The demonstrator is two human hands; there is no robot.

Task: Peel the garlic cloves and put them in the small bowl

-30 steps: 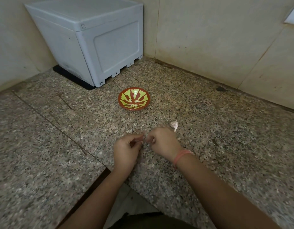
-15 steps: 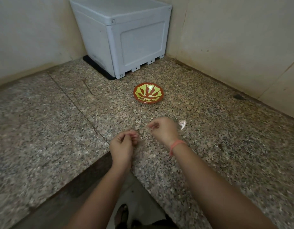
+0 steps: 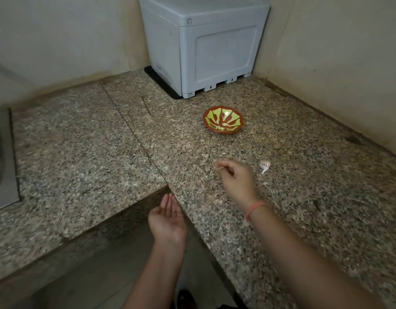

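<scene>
Speckled stone bench (image 3: 304,197), L-shaped, set into a wall corner.

Right hand (image 3: 236,179): over the bench, back of hand up, orange band (image 3: 253,208) on the wrist. The fingers (image 3: 223,164) are curled, with thumb and forefinger tips drawn close together. The tips are motion-blurred, so I cannot tell whether anything is pinched between them.

Left hand (image 3: 168,219): at the inner corner of the bench edge, off the stone, palm turned up. Its fingers are straight and lie together, holding nothing.

Garlic clove (image 3: 265,165): 1 seen, skin on, pale with pinkish streaks. It lies on the bench just beside the right hand on its right side, not touching it.

Small bowl (image 3: 223,120): red-brown with a yellow-green pattern, upright on the bench beyond the right hand and well apart from the clove. No cloves can be made out inside.

Grey plastic box (image 3: 203,45): stands in the far corner behind the bowl, on a dark mat (image 3: 158,82).

Far left edge: part of a metal sink (image 3: 3,157), blurred.
</scene>
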